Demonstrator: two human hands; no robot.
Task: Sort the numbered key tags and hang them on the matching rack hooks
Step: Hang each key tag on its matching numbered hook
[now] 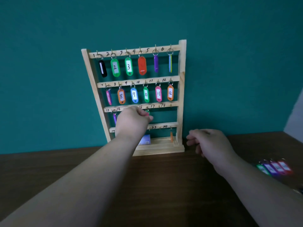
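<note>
the fingers (148, 118) of my left hand (132, 122) pinch a key tag (147, 112), its ring just above them by the 16 mark on the rack (182, 95). letting go before the ring seats would drop it. my right hand (208, 141) hangs loosely curled, empty; the unsorted tags (275, 167) lie well to its right.

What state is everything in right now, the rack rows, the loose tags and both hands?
Top row, all six hooks filled.
Second row, all six hooks filled.
Hooks 17 and 18, bare.
Left hand, fingers pinch a tag at the third rail.
Right hand, relaxed, holds nothing.
Loose tags, lying on the table.
Orange tag, hangs from hook 24.
</note>
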